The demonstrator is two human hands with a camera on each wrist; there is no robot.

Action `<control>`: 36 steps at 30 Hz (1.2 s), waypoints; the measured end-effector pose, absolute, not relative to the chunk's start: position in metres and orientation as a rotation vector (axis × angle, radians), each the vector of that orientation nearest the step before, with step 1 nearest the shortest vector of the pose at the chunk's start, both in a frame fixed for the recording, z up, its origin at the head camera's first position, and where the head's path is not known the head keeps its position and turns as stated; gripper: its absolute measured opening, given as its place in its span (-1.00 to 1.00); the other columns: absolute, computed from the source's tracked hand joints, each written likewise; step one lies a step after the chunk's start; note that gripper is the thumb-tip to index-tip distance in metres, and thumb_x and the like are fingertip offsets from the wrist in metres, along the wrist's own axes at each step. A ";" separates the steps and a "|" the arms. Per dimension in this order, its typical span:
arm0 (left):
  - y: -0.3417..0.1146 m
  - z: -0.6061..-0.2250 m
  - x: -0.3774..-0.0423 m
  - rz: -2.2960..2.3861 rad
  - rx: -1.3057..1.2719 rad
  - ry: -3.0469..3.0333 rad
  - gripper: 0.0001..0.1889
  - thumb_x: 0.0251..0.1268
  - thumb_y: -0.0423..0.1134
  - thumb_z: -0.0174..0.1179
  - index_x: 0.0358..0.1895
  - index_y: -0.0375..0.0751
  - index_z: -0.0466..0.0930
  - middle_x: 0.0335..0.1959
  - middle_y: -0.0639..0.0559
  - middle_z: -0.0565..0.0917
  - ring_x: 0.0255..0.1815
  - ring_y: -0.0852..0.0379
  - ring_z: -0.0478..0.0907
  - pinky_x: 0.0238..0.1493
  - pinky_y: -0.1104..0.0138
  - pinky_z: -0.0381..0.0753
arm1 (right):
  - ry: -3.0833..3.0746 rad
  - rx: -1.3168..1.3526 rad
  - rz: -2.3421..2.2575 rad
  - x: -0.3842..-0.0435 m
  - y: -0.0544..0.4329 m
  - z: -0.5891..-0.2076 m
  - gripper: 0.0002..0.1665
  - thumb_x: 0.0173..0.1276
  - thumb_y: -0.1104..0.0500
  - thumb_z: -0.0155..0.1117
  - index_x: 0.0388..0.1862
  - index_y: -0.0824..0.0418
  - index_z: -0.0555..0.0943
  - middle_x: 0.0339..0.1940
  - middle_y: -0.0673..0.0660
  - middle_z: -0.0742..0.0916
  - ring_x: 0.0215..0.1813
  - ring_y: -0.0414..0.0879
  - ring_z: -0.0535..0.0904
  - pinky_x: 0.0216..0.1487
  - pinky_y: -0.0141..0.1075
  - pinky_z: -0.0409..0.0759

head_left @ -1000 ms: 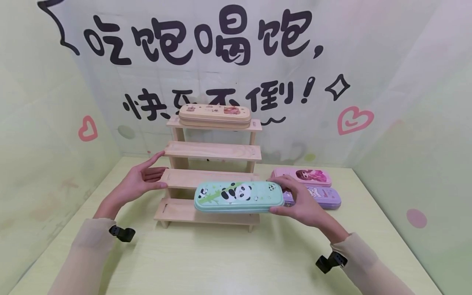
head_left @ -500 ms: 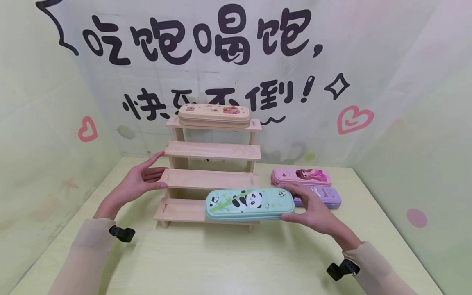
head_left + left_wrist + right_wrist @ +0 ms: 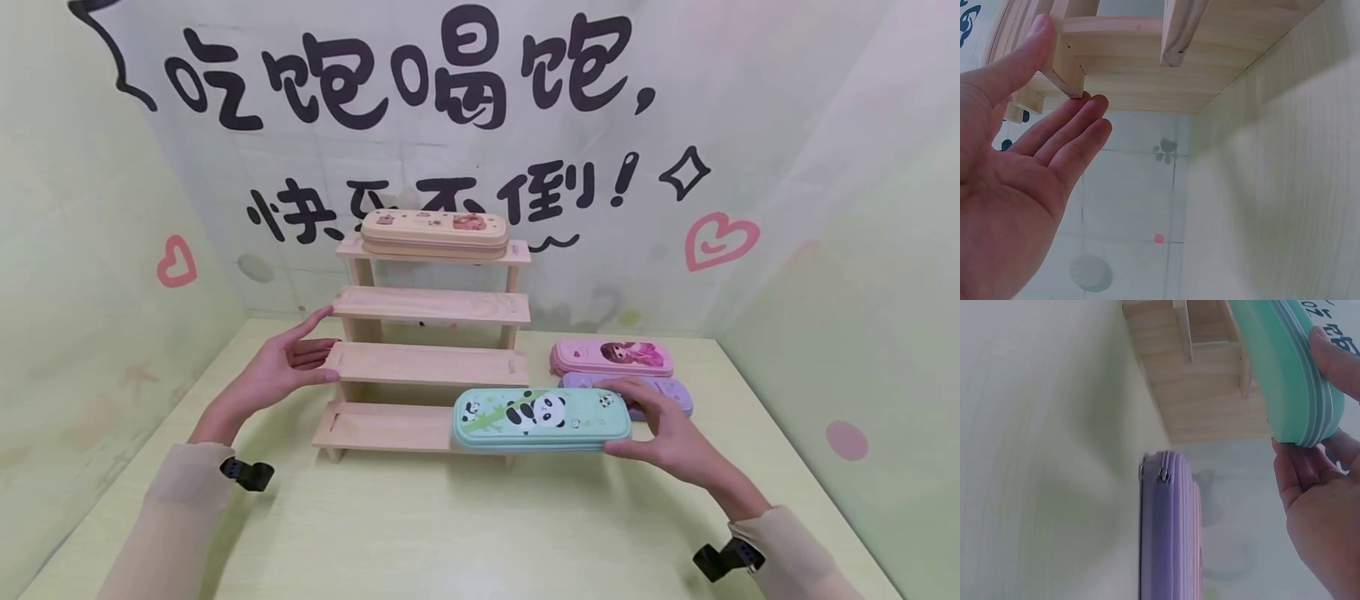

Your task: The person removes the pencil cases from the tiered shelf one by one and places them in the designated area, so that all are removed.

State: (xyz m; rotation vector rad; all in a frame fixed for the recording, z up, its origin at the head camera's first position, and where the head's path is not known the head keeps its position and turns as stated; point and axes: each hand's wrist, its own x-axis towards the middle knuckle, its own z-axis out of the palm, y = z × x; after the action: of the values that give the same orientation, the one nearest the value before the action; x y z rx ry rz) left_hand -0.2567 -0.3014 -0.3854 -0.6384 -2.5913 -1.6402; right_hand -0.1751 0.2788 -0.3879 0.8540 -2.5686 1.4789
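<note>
My right hand (image 3: 663,429) grips the right end of a mint-green zipped pencil case (image 3: 510,427) with a panda and bamboo on its lid. The case is level and overlaps the right part of the lowest step in the head view. In the right wrist view the thumb lies along the green case's zipper (image 3: 1319,394), fingers at its end. My left hand (image 3: 273,371) is at the left side of a four-step wooden rack (image 3: 427,364), its fingers nearly straight. Thumb and fingertips touch the ends of the boards (image 3: 1063,72) in the left wrist view.
A cream pencil case (image 3: 435,235) lies on the rack's top step. To the right of the rack, a pink pencil case (image 3: 592,357) and a purple one (image 3: 678,392) lie on the pale table (image 3: 420,533). Printed cloth walls (image 3: 787,208) stand behind and at both sides.
My right hand has carried the mint-green pencil case rightward and slightly down, away from over the rack's lower steps. The left hand has stayed at the rack's side.
</note>
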 end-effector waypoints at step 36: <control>-0.300 -0.383 -0.256 -1.677 -0.616 -2.596 0.08 0.27 -0.37 0.53 0.74 0.22 0.04 0.42 -0.46 0.47 0.40 -0.34 0.48 0.16 0.44 0.64 | -2.599 0.823 1.491 -0.151 0.388 -0.407 -0.15 0.25 0.55 0.47 0.52 0.39 0.40 0.25 0.03 0.61 0.05 -0.14 0.60 0.01 -0.48 0.57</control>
State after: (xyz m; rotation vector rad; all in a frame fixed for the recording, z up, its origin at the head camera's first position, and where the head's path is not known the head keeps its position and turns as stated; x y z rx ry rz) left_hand -0.2557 -0.2996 -0.3828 -0.6160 -2.5956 -1.6773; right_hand -0.1507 0.3883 -0.4071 0.8233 -2.5992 1.4909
